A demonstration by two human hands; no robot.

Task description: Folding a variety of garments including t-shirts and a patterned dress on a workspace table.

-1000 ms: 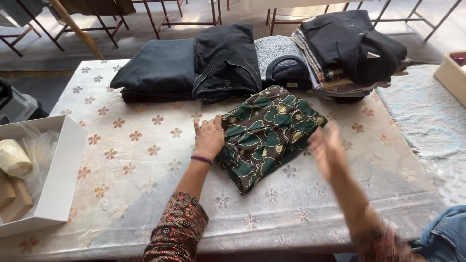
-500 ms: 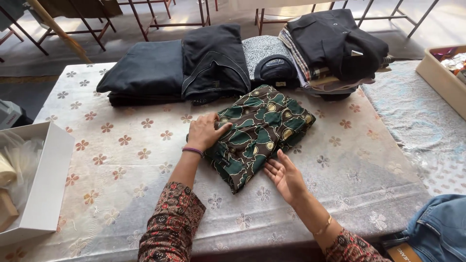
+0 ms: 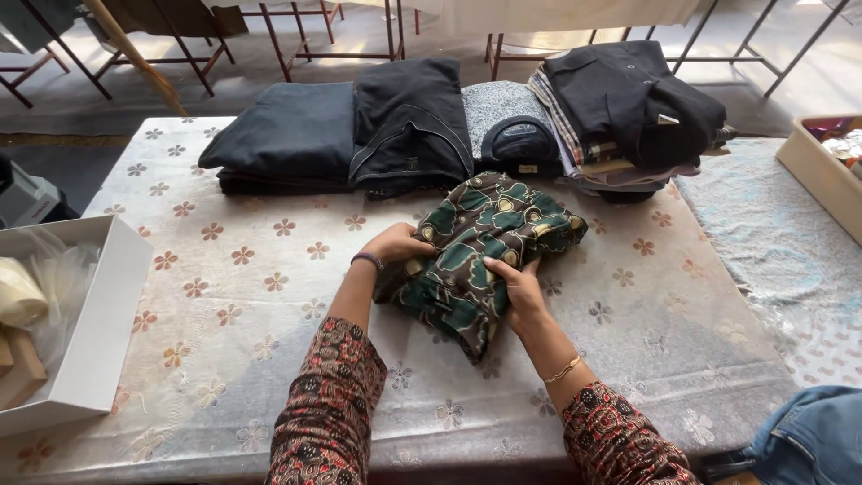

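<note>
A folded dark green garment with a cream and brown print (image 3: 480, 247) lies in the middle of the table (image 3: 269, 296), which has a pale cloth dotted with orange flowers. My left hand (image 3: 395, 244) grips its left edge. My right hand (image 3: 516, 283) clasps its right side, thumb on top, and the cloth bunches up between both hands. Both forearms wear patterned red-brown sleeves.
Along the far edge lie folded dark garments (image 3: 287, 135), a black shirt (image 3: 411, 121), a grey piece (image 3: 503, 126) and a tall stack of dark clothes (image 3: 628, 108). A white open box (image 3: 99, 323) stands at the left. A cardboard box (image 3: 822, 171) and blue denim (image 3: 808, 440) are at the right.
My right hand has come in from the right onto the green garment. Both hands now grip it and push it together, so it looks more bunched than before.
</note>
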